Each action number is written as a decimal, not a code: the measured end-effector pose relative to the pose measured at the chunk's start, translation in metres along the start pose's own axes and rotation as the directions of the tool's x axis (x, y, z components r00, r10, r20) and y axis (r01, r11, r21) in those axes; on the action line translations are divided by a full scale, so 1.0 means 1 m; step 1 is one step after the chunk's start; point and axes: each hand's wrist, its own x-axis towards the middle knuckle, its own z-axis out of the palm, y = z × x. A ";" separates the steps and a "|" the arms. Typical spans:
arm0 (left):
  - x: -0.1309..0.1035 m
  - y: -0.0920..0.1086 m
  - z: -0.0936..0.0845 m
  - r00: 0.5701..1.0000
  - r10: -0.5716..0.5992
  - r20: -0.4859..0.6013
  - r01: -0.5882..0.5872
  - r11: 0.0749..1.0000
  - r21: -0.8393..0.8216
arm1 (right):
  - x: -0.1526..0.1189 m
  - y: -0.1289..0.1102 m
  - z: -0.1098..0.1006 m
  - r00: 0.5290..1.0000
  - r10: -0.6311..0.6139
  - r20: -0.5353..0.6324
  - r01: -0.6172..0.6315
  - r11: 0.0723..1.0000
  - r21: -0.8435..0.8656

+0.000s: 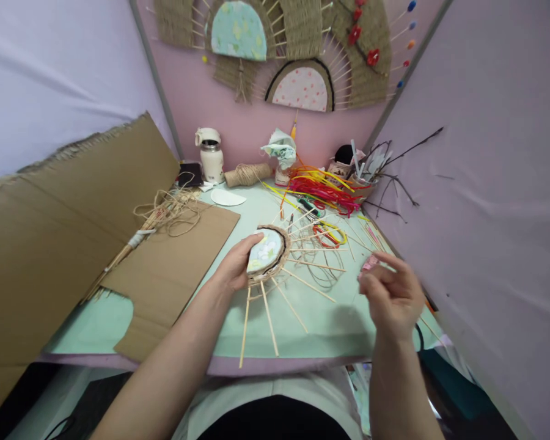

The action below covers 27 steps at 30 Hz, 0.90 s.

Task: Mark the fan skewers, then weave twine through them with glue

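Observation:
My left hand [233,264] grips a half-round weaving frame [266,252], its thumb on the pale blue, flower-printed fabric face. Brown twine is woven along the curved rim, with a dark band in it. Thin wooden sticks [294,305] fan out from that rim to the right and downward. Apart from the frame, my right hand [394,296] is raised at the right with curled fingers; what they hold, if anything, is hard to make out. A small pink patterned piece [370,263] shows by its fingertips; whether they touch it I cannot tell. Loose twine [318,269] lies behind the sticks.
Cardboard [183,263] and a bundle of sticks [142,235] with twine cover the left side. At the back are a white bottle [211,162], a twine roll [248,175] and red and yellow strands [323,189]. Scissors [332,233] lie right of centre; twigs [396,177] jut out behind.

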 end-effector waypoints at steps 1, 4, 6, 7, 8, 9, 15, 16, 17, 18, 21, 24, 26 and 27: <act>0.000 0.000 0.001 1.000 0.004 -0.008 -0.004 1.000 -0.007 | 0.004 -0.001 -0.009 0.995 -0.002 -0.104 0.003 1.000 0.011; -0.001 0.000 0.002 0.999 0.025 -0.023 -0.026 1.000 -0.018 | 0.018 -0.008 -0.038 0.919 -0.011 -0.395 0.037 0.998 0.059; -0.001 -0.001 0.003 0.998 0.039 -0.042 -0.040 0.999 -0.023 | 0.025 -0.012 -0.056 0.851 0.018 -0.525 0.016 0.998 0.061; -0.001 -0.001 0.003 0.997 0.042 -0.057 -0.044 0.999 -0.025 | 0.026 -0.013 -0.064 0.828 0.046 -0.559 -0.022 0.999 0.050; -0.001 -0.001 0.004 0.997 0.044 -0.071 -0.046 0.999 -0.027 | 0.026 -0.012 -0.071 0.815 0.081 -0.574 -0.075 0.997 0.033; -0.001 0.000 0.005 0.996 0.041 -0.082 -0.044 0.999 -0.027 | 0.025 -0.010 -0.077 0.812 0.119 -0.572 -0.138 0.990 0.010; -0.002 0.001 0.006 0.994 0.043 -0.104 -0.044 0.999 -0.006 | 0.017 0.023 -0.104 0.907 0.279 -0.317 -0.407 0.775 -0.483; -0.001 0.001 0.005 0.994 0.040 -0.100 -0.041 0.999 -0.002 | 0.017 0.030 -0.106 0.922 0.311 -0.230 -0.386 0.704 -0.596; -0.001 0.001 0.004 0.995 0.036 -0.094 -0.036 0.999 0.002 | 0.017 0.036 -0.107 0.929 0.342 -0.142 -0.341 0.635 -0.693; 0.000 0.001 0.003 0.996 0.033 -0.088 -0.033 0.999 0.004 | 0.016 0.042 -0.108 0.927 0.369 -0.064 -0.281 0.572 -0.771; 0.001 -0.001 0.000 0.998 0.031 -0.063 -0.031 1.000 0.000 | 0.014 0.058 -0.106 0.908 0.411 0.083 -0.106 0.417 -0.902; 0.001 -0.002 -0.001 0.998 0.037 -0.054 -0.037 0.999 -0.002 | 0.011 0.068 -0.103 0.900 0.420 0.117 -0.034 0.336 -0.941; 0.001 -0.003 -0.001 0.997 0.051 -0.060 -0.051 0.999 0.002 | 0.011 0.071 -0.103 0.912 0.390 0.124 -0.017 0.340 -0.940; 0.001 -0.003 -0.001 0.996 0.063 -0.063 -0.062 0.998 0.005 | 0.011 0.071 -0.104 0.921 0.369 0.123 -0.019 0.358 -0.933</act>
